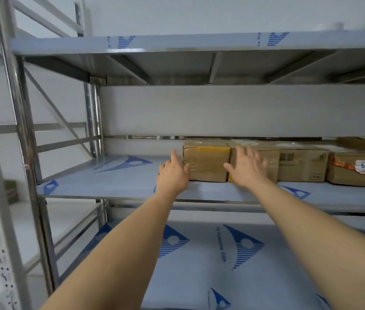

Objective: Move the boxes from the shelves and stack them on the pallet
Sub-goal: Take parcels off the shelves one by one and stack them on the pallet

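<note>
Near the frame's centre, the left hand (173, 171) and right hand (245, 167) are reaching, fingers spread and empty, for the leftmost box (206, 161) on the middle shelf (114, 182); they should be clamping its two sides evenly before sliding it forward

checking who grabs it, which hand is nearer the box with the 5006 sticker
Right. The right hand is spread over the second box in the row, two boxes from the 5006 box; the left hand is farther, at the row's left end.
</note>
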